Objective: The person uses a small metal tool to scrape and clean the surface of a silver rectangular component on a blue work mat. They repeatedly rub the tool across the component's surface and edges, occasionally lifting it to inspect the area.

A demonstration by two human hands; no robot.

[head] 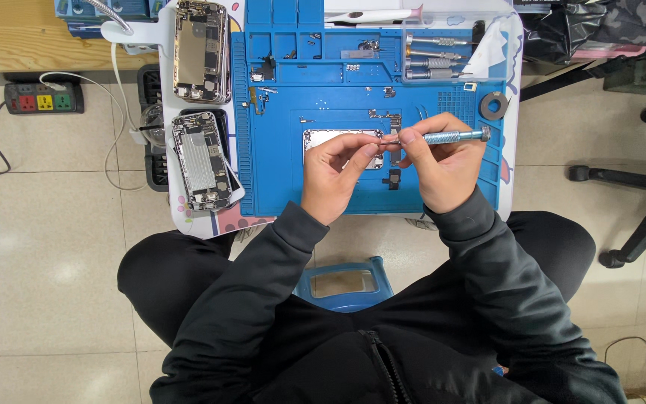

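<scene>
My right hand (443, 166) grips a slim metal screwdriver (454, 136) held level, its tip pointing left. My left hand (336, 170) pinches a tiny part at that tip, thumb and forefinger closed on it. Both hands hover over a blue repair mat (278, 179). Under my left hand lies an opened phone housing (323, 137), silver and partly hidden by my fingers. Small screws and brackets (383, 116) are scattered on the mat just beyond my hands.
Two opened phones (202, 51) (202, 161) lie left of the mat. Spare screwdrivers (435, 63) rest in the mat's top-right tray, a black ring (493, 105) beside it. A power strip (44, 98) sits on the floor left, an office chair base (641, 202) right.
</scene>
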